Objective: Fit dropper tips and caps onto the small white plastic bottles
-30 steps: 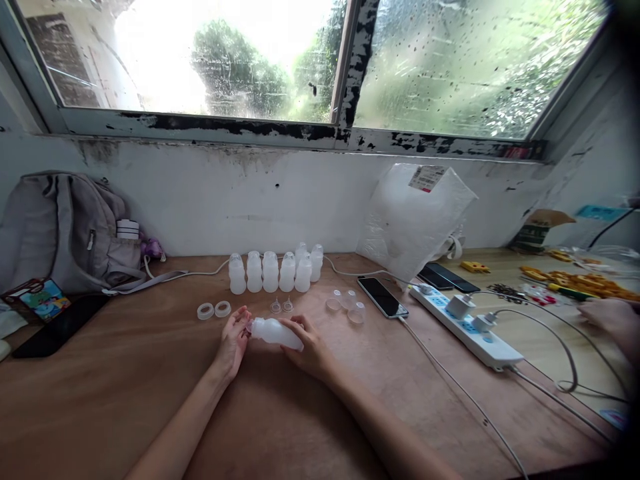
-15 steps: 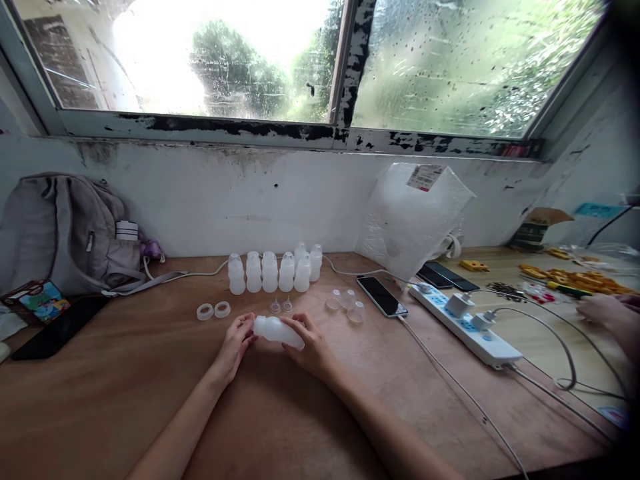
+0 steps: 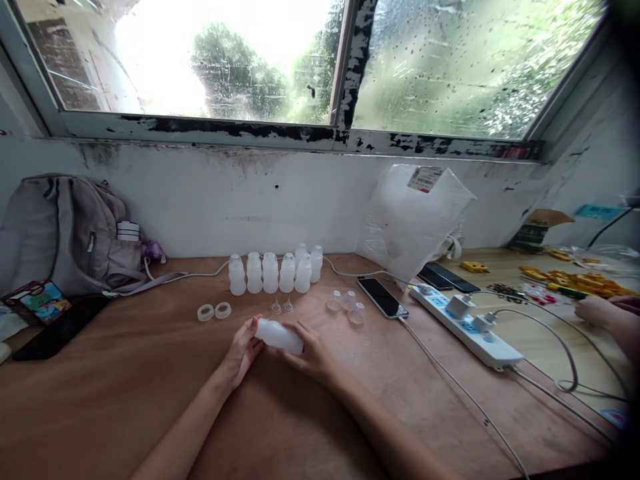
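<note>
A translucent white baby bottle (image 3: pixel 281 336) lies tilted between my two hands above the table. My left hand (image 3: pixel 243 351) is closed on its neck end, fingertips pinching near the rim. Around the body and base end wraps my right hand (image 3: pixel 311 353). Just beyond the bottle, two clear teats (image 3: pixel 287 307) stand on the wood. Two white collar rings (image 3: pixel 205 318) lie farther left, and three clear domed caps (image 3: pixel 356 315) sit to the right. Behind them is a row of several capped baby bottles (image 3: pixel 271 275), standing upright. My fingers hide the bottle's mouth.
On the right are a phone (image 3: pixel 383 297) on a cable and a power strip (image 3: pixel 465 325) with plugs. A plastic bag (image 3: pixel 413 213) leans on the wall. A grey backpack (image 3: pixel 75 233) stands left. Another person's hand (image 3: pixel 603 317) is near yellow parts (image 3: pixel 580 280) at far right.
The bottle has turned slightly in my hands, and its neck end has shifted a little right. My left hand has moved slightly right with it. The other things stay where they were.
</note>
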The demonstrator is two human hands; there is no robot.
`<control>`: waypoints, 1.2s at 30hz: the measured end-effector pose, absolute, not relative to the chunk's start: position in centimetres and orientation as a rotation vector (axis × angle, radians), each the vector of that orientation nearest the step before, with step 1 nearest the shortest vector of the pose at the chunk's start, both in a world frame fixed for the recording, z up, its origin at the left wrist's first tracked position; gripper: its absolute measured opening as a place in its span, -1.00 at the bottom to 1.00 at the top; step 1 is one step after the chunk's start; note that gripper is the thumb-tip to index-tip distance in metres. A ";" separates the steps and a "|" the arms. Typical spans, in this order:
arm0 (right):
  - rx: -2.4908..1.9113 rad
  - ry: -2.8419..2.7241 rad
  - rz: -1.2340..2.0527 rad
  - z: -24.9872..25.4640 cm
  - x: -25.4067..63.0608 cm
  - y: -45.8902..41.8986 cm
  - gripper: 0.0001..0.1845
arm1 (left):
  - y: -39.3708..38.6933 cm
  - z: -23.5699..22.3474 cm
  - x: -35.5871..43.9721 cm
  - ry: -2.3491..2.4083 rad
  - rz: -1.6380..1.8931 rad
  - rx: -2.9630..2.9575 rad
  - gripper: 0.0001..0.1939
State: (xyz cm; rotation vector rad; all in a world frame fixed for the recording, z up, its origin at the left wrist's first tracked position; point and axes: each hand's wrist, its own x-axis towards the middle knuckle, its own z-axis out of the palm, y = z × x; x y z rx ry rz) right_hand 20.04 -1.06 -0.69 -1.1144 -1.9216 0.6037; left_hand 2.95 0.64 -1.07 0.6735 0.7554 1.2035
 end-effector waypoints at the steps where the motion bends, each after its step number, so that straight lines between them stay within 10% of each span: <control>1: -1.097 -1.977 0.512 -0.7 19.8 -1.4 -0.53 | 0.5 -1.1 3.2 0.757 1.196 0.673 -0.64; 6: -1.150 -1.922 0.568 -0.7 17.9 -2.9 -0.57 | -0.1 -1.1 4.0 0.857 1.269 0.684 -0.71; 16: -1.074 -1.128 1.724 -0.8 16.7 -3.0 -0.62 | -0.8 0.1 4.3 0.918 1.345 0.707 -0.80; 36: -0.862 -0.786 2.171 -0.5 17.7 -2.4 -0.57 | -1.0 0.7 4.1 0.699 1.286 0.669 -0.77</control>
